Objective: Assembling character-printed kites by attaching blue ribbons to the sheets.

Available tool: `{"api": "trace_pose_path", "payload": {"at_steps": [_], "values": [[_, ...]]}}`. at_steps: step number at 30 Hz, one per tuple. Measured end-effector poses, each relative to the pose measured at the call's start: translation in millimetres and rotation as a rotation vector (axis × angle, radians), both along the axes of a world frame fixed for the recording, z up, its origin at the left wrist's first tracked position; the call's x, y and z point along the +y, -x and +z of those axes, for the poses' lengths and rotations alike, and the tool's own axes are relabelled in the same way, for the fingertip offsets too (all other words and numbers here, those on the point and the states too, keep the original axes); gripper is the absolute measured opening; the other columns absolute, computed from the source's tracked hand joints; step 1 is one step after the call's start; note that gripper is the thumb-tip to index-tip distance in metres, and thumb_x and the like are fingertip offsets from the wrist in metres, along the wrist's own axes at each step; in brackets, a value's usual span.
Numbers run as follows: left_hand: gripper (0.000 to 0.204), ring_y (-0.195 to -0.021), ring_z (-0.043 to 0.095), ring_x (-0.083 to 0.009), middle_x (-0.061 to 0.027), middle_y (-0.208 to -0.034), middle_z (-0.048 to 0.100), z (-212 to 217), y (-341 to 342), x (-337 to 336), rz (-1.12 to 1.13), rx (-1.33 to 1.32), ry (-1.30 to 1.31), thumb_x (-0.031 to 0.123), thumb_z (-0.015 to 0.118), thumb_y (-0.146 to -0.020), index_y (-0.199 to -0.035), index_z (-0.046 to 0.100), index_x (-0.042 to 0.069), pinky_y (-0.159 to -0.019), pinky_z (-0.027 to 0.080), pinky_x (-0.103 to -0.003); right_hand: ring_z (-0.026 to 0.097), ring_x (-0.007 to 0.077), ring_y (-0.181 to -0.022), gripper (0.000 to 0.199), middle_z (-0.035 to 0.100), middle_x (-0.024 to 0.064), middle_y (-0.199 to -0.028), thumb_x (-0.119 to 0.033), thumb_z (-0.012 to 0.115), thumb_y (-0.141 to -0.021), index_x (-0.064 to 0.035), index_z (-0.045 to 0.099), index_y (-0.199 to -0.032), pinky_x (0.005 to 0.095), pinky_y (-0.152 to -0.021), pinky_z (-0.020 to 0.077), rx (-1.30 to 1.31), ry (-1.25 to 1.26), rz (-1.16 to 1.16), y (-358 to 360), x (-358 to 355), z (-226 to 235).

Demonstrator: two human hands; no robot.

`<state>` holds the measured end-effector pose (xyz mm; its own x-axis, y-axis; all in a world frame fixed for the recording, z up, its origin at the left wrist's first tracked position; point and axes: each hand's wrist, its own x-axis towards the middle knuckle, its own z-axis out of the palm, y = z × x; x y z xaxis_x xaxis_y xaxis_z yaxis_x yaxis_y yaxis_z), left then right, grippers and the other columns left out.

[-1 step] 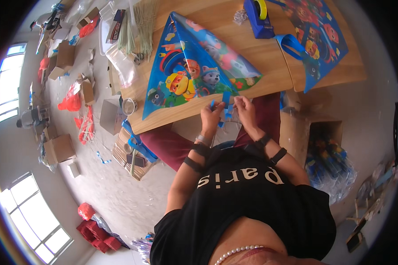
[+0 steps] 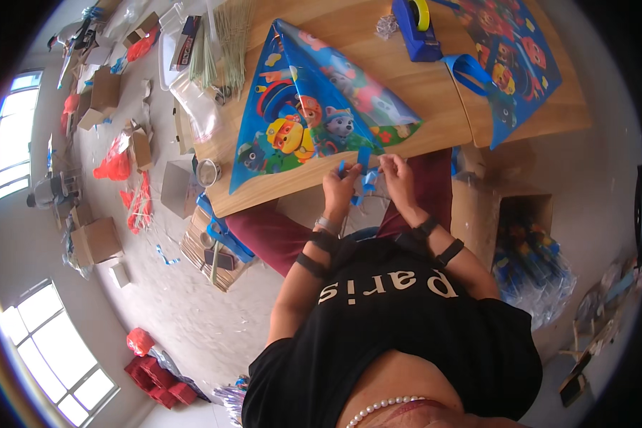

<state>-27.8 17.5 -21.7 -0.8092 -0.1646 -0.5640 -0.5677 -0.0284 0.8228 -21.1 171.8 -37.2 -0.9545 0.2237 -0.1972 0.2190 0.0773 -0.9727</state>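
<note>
Folded sheet (image 2: 314, 107): blue, is printed with multicoloured cartoon animals. Strip (image 2: 364, 158): blue. Tape dispenser (image 2: 419, 47): dark blue. Bench (image 2: 342, 25): tan, wood-grained.

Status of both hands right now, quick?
Left hand: closed, holding a narrow blue ribbon-like strip.
Right hand: closed, fingertips pinched together; too small to tell whether they hold anything.

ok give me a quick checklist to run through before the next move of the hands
1. Bare left hand holding narrow blue plastic strips: ok, strips show around its fingers.
2. Bare right hand gripping something: cannot tell, contents too small to see.
3. Blue triangular cartoon-printed plastic sheet lying on the light wooden table: ok.
4. Second blue cartoon-printed plastic sheet apart from the first: ok, off to the right.
5. Blue tape dispenser loaded: ok, yellow-rimmed roll in place.
</note>
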Motion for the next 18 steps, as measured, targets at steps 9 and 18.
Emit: {"api": "trace_pose_path", "payload": {"at_steps": [9, 18], "values": [[0.026, -0.047, 0.050, -0.0079, 0.0008, -0.062, 0.057, -8, 17, -8, -0.039, -0.027, -0.008, 0.022, 0.079, -0.085, -0.089, 0.069, -0.002, -0.041, 0.038, -0.026, 0.067, 0.0302, -0.085, 0.012, 0.067, 0.0154, -0.095, -0.011, 0.059, -0.098, -0.0026, 0.062, -0.106, 0.0374, -0.073, 0.0524, 0.240, -0.366, 0.094, 10, 29, 13], [0.028, -0.042, 0.051, -0.0101, -0.0006, -0.058, 0.056, -10, 24, -8, -0.096, -0.038, 0.106, 0.024, 0.079, -0.083, -0.084, 0.069, -0.002, -0.039, 0.039, -0.028, 0.059, 0.0343, -0.096, 0.018, 0.061, 0.0130, -0.100, -0.005, 0.061, -0.092, -0.0064, 0.063, -0.110, 0.0439, -0.082, 0.0481, 0.408, -0.616, 0.215, 18, 29, 22]]}}
